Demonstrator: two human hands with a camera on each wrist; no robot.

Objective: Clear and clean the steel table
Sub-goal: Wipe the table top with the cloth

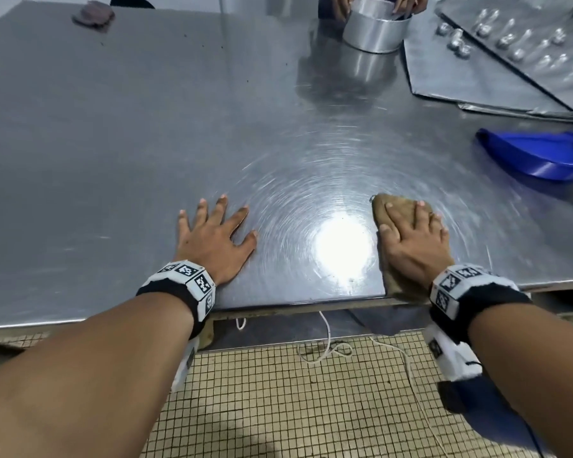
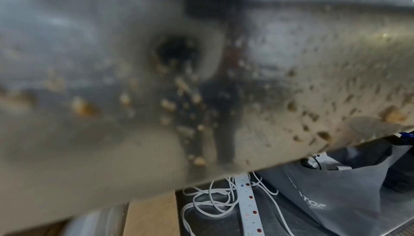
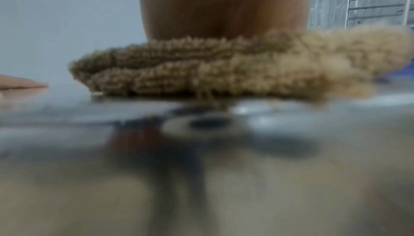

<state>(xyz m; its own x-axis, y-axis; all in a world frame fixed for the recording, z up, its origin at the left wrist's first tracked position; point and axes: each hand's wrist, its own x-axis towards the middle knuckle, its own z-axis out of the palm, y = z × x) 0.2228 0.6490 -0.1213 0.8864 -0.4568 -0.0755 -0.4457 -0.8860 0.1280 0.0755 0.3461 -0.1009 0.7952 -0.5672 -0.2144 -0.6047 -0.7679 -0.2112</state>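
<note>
My right hand (image 1: 411, 233) lies flat with straight fingers on a tan fuzzy cloth (image 1: 382, 209), pressing it on the steel table (image 1: 146, 127) near the front edge. The right wrist view shows that cloth (image 3: 224, 69) bunched at the table's rim under my palm. My left hand (image 1: 217, 233) rests open, fingers spread, flat on the bare steel to the left of a bright glare spot. The left wrist view shows only the blurred, speckled front face of the table (image 2: 291, 80); my fingers are hidden there.
A blue dustpan (image 1: 540, 157) lies at the right. Foil sheets (image 1: 477, 77) with small foil-wrapped pieces (image 1: 510, 44) fill the far right. Another person's hands hold a round metal tin (image 1: 374, 28) at the far side. A dark cloth (image 1: 93, 13) sits far left. Cables (image 2: 212, 199) lie under the table.
</note>
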